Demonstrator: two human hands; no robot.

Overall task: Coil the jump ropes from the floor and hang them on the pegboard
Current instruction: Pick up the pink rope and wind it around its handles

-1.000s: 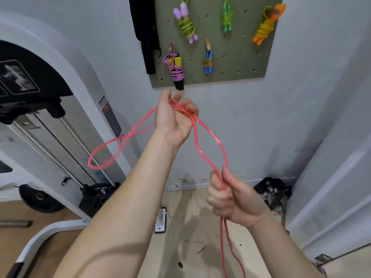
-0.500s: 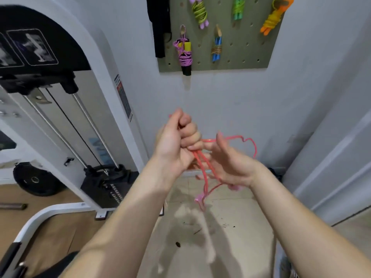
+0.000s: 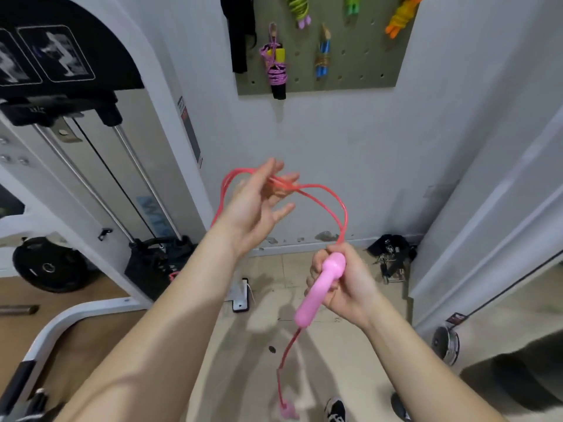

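Hands parted, right hand [image 3: 355, 289] gripping pink handle [image 3: 316, 295], left hand [image 3: 254, 207] spread, draped with rope loops [image 3: 343, 212]

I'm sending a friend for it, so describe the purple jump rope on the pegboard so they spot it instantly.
Find the olive-green pegboard on the wall. The purple jump rope hangs at its lower left, beside a black strap. Unlike the blue bundle to its right, its cord wraps yellow and black handles, the black one dipping below the board's edge.

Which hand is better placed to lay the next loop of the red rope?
The right hand: it grips the pink handle, with the red rope running up to the left hand, whose spread fingers carry the loops.
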